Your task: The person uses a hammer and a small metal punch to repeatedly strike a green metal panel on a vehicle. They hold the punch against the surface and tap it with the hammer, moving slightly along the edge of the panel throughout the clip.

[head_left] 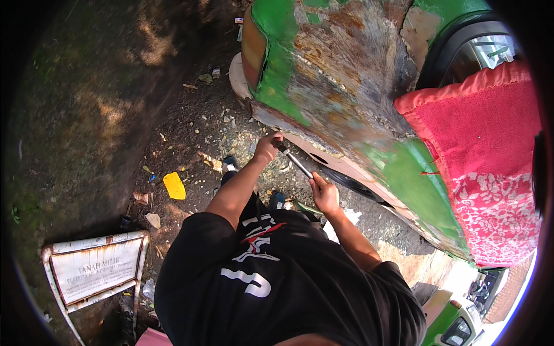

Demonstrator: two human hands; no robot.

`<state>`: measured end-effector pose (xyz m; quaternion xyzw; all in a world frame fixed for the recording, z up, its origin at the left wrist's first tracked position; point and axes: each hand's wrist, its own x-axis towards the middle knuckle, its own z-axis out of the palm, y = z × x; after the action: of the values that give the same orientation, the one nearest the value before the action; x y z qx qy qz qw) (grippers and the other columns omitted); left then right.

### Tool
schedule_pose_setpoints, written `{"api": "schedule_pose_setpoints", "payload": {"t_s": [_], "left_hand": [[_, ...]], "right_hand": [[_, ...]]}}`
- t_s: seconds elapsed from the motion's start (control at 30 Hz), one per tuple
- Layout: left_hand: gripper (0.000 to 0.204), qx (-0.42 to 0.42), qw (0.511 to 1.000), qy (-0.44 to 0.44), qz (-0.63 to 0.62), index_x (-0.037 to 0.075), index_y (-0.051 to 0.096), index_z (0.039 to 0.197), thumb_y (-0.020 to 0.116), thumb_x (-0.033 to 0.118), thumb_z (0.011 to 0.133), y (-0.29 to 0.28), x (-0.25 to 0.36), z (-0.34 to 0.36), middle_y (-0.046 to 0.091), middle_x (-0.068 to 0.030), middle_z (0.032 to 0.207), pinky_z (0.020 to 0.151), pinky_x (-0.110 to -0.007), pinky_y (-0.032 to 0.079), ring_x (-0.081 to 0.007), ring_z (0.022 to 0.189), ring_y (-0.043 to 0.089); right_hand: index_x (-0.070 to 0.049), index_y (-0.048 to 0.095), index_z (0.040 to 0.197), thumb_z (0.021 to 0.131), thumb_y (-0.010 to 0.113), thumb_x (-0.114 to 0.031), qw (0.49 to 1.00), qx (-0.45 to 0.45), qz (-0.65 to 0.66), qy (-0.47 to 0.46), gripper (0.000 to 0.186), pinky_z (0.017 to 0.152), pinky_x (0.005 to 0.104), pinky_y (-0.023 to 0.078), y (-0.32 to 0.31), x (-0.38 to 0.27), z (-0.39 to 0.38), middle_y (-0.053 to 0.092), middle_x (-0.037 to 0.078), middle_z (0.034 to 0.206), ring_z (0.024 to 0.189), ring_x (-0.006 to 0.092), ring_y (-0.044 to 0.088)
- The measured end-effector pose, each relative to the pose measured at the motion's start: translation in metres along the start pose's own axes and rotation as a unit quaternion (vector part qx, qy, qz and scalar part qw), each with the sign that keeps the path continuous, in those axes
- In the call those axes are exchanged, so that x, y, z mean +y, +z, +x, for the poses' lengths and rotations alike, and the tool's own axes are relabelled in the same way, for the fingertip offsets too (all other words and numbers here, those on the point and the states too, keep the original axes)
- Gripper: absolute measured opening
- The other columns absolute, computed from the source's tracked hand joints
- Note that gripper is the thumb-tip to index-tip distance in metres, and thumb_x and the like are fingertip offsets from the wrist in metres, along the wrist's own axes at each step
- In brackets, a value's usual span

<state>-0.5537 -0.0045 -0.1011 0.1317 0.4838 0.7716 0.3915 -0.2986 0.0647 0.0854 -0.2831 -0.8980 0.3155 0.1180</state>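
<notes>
My left hand [267, 147] is closed around the dark end of a silver metal-shafted tool [298, 162], close to the lower edge of a car body. Lower and to the right, my right hand [326, 195] grips the shaft's other end. The tool slants between both hands; its exact kind is unclear, since my left fingers cover much of the dark end. Beside it rises the green car's body panel [352, 69], stripped to a brown and grey patch with green paint around it. A pale strip [323, 151] runs along the panel's lower edge.
A red patterned cloth [461, 144] drapes over the car near its window [490, 49]. A dark tyre [352, 183] shows beneath the body. Yellow scrap [173, 185] and litter lie on the dirt. A rusty-framed white sign [95, 268] stands left; another green vehicle [459, 323] is lower right.
</notes>
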Motion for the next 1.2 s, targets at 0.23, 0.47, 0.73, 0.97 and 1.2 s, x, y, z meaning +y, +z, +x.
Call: {"api": "schedule_pose_setpoints", "payload": {"t_s": [0.23,0.47,0.73,0.97,1.2], "left_hand": [[0.016,-0.004,0.983,-0.091,-0.161,-0.006,0.063,0.101,0.057,0.004,0.09,0.022,0.024,-0.03,0.054,-0.0051,0.081,0.055,-0.023,0.033,-0.0082,0.063,0.043],[0.025,-0.127,0.94,0.266,0.172,-0.005,0.059,0.11,0.053,-0.01,0.086,0.008,0.006,-0.029,0.056,-0.0087,0.098,0.065,-0.026,0.041,-0.0137,0.075,0.048],[0.024,-0.111,0.969,0.166,0.144,0.0,0.057,0.095,0.058,-0.013,0.075,0.01,0.01,-0.024,0.059,-0.009,0.092,0.08,-0.03,0.046,-0.0197,0.087,0.057],[0.008,-0.086,0.989,0.12,0.026,-0.005,0.059,0.095,0.056,-0.002,0.088,0.01,0.011,-0.021,0.055,-0.0068,0.085,0.058,-0.024,0.037,-0.01,0.064,0.045],[0.005,-0.064,0.979,0.14,0.136,-0.004,0.057,0.082,0.056,-0.002,0.086,0.021,0.02,-0.018,0.052,-0.004,0.079,0.057,-0.025,0.034,-0.0089,0.061,0.043]], "right_hand": [[0.0,0.067,0.114,0.093,0.065,-0.02,0.993,0.013,0.079,0.092,0.029,0.059,0.0345,0.05,-0.034,-0.01,-0.014,0.068,0.019,0.079,0.064,0.0269,0.068],[0.001,0.066,0.113,0.093,0.065,-0.019,0.99,0.051,0.088,0.102,0.029,0.058,0.0318,0.049,-0.043,0.005,-0.014,0.067,0.019,0.075,0.061,0.021,0.065],[0.001,0.066,0.114,0.093,0.066,-0.021,0.987,0.055,0.104,0.106,0.031,0.063,0.032,0.051,-0.037,0.015,-0.02,0.069,0.02,0.078,0.065,0.0218,0.068],[0.001,0.067,0.113,0.092,0.066,-0.024,0.99,0.046,0.105,0.079,0.033,0.064,0.0335,0.051,-0.035,0.013,-0.026,0.069,0.021,0.081,0.069,0.0251,0.07],[0.0,0.067,0.113,0.092,0.066,-0.024,0.988,0.021,0.106,0.11,0.032,0.064,0.0342,0.052,-0.041,0.003,-0.022,0.069,0.02,0.081,0.068,0.0273,0.07]]}}
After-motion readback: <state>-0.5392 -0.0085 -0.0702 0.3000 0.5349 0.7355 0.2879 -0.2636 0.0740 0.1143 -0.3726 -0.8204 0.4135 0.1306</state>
